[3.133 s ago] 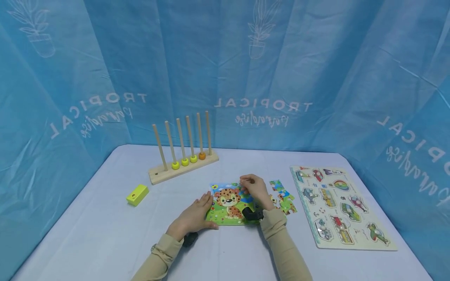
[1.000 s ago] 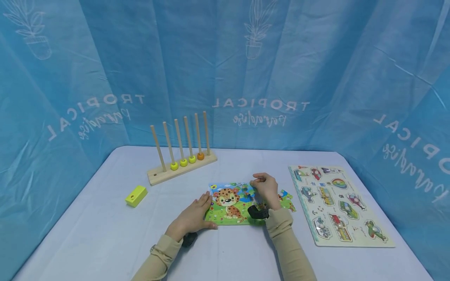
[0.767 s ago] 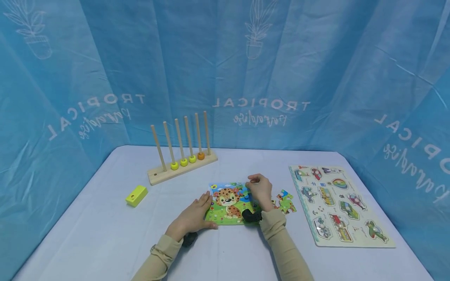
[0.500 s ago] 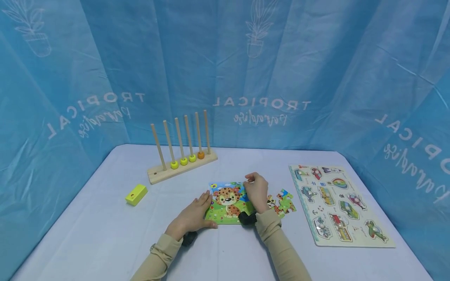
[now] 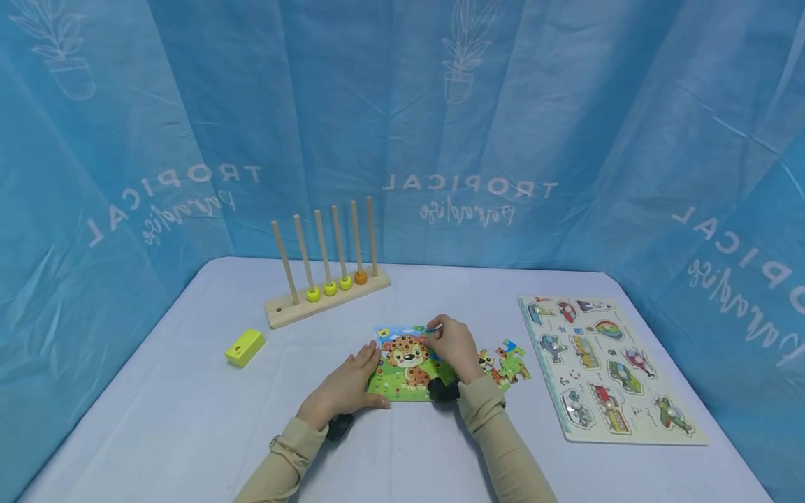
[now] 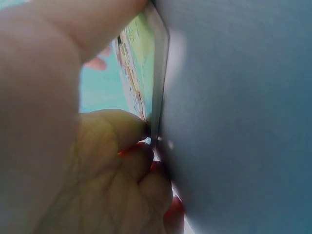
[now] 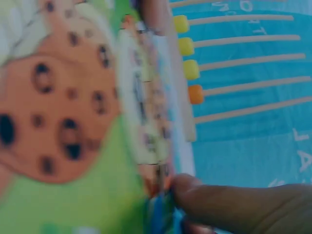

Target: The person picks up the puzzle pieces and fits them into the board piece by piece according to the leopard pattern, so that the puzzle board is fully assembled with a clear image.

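Observation:
A jigsaw puzzle [image 5: 402, 384] with a spotted leopard on green grass lies flat on the table in the head view. My left hand [image 5: 346, 388] rests at its left side, fingers straight along that edge and thumb at the front corner. In the left wrist view, the fingertips meet the board's edge [image 6: 158, 73]. My right hand [image 5: 455, 346] is over the puzzle's upper right, beside the leopard's head. Its thumb and fingers pinch a small blue puzzle piece [image 7: 158, 214] at the surface, partly hidden by the hand. The puzzle's right side is covered by the hand and wrist camera.
Loose puzzle pieces [image 5: 512, 367] lie right of the puzzle. A pale vehicle peg puzzle [image 5: 560, 391] is further right. Behind stands a wooden peg rack [image 5: 339, 299] with yellow and orange beads; a yellow block [image 5: 245, 348] lies left. A blue curtain [image 5: 402, 105] closes the back.
The uppermost loose piece at the right has left the pile. My right hand went right, then came back left over the puzzle. The left hand has stayed in place.

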`<control>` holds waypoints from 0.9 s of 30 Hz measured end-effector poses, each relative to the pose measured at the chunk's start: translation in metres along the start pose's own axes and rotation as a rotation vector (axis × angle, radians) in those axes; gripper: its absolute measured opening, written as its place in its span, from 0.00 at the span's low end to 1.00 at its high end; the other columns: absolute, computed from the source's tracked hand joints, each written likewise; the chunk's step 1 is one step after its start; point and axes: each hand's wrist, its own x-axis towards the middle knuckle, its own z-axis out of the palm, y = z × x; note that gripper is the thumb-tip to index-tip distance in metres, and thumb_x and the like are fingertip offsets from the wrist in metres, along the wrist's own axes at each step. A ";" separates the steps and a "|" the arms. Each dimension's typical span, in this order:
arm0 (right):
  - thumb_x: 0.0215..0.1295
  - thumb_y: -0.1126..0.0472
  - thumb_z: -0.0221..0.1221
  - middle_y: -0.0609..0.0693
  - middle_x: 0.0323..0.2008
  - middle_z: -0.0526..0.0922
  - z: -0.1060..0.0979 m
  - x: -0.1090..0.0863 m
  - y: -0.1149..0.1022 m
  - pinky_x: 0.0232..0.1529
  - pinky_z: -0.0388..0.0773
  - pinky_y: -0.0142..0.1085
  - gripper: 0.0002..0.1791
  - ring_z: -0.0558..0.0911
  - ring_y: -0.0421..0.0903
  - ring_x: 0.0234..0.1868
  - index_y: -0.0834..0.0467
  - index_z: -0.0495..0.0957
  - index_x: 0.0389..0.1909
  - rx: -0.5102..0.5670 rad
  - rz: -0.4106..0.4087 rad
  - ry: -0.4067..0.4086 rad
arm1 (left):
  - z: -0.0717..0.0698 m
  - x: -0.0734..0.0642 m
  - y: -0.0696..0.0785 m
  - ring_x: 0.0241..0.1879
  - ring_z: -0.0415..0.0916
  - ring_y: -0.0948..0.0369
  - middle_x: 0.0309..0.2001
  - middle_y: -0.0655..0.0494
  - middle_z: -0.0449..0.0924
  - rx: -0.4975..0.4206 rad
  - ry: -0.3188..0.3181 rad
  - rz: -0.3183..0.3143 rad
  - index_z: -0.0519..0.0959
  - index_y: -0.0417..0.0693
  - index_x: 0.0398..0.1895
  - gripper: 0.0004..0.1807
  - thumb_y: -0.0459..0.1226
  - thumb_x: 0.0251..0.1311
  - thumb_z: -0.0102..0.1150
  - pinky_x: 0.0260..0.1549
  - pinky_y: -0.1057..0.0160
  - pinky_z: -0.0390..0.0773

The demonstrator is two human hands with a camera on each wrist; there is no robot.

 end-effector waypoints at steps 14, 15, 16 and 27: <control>0.63 0.60 0.63 0.51 0.29 0.76 -0.003 0.003 0.004 0.25 0.68 0.36 0.09 0.68 0.43 0.24 0.59 0.82 0.42 -0.046 -0.111 -0.129 | -0.002 0.000 0.000 0.76 0.47 0.44 0.76 0.37 0.45 0.011 -0.010 0.001 0.54 0.32 0.73 0.55 0.56 0.52 0.67 0.74 0.45 0.55; 0.63 0.60 0.63 0.52 0.30 0.77 -0.002 0.003 0.004 0.25 0.68 0.36 0.10 0.69 0.43 0.24 0.59 0.82 0.43 -0.042 -0.126 -0.128 | -0.003 0.000 -0.001 0.76 0.47 0.44 0.77 0.38 0.45 0.011 -0.008 -0.001 0.54 0.32 0.73 0.55 0.56 0.52 0.67 0.74 0.45 0.55; 0.63 0.60 0.63 0.52 0.30 0.77 -0.002 0.003 0.005 0.25 0.69 0.36 0.10 0.69 0.43 0.24 0.59 0.82 0.43 -0.036 -0.137 -0.126 | -0.003 0.000 -0.001 0.76 0.47 0.44 0.76 0.37 0.45 0.008 -0.004 0.000 0.54 0.32 0.73 0.55 0.56 0.52 0.67 0.74 0.45 0.55; 0.68 0.60 0.59 0.53 0.40 0.82 -0.032 0.004 0.034 0.37 0.78 0.39 0.11 0.80 0.47 0.39 0.57 0.80 0.48 0.133 -0.068 -0.163 | 0.002 0.000 -0.002 0.76 0.47 0.44 0.76 0.38 0.45 -0.002 0.003 0.006 0.54 0.33 0.73 0.55 0.55 0.51 0.68 0.74 0.45 0.54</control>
